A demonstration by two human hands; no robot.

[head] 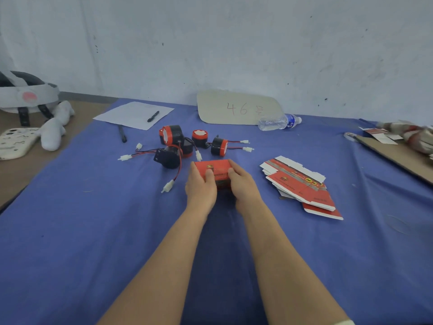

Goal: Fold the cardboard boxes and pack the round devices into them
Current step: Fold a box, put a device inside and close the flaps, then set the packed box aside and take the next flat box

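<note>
Small red box (215, 170), folded up and closed, yellow mark on top. Gripped from both sides between left hand (201, 186) and right hand (242, 185), with fingers curled over the top. Beyond the hands, round black-and-red devices (172, 134) with wires; right of the right hand, flat boxes (302, 185).

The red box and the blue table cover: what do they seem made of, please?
The red box looks like thin printed cardboard with a smooth finish; the flat blanks beside it show white edges. The blue table cover seems matte cloth, softly creased.
</note>
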